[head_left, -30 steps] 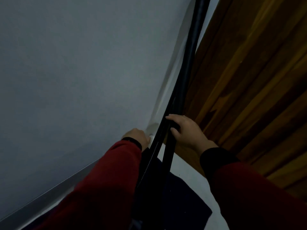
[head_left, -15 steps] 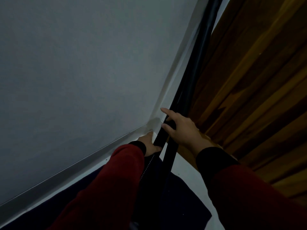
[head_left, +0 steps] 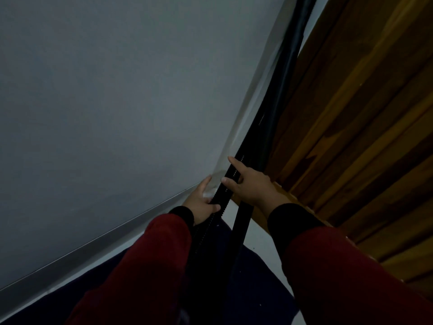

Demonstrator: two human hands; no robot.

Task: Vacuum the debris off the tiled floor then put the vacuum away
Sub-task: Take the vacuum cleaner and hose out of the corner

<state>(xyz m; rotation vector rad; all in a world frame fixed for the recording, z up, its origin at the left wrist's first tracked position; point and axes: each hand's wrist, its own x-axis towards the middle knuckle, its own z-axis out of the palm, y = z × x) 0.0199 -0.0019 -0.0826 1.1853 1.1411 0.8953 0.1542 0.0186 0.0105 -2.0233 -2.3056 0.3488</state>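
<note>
While the hose [head_left: 228,184] and tube [head_left: 278,97] ran up the corner between wall [head_left: 117,102] and door [head_left: 363,113], the left hand [head_left: 199,200] gripped the hose low; the right hand [head_left: 248,184], higher, rested splayed across it.

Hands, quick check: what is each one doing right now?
Left hand: holds the ribbed vacuum hose, thumb curled round it.
Right hand: fingers straight, resting on the hose beside the black vacuum tube, gripping nothing.
</note>
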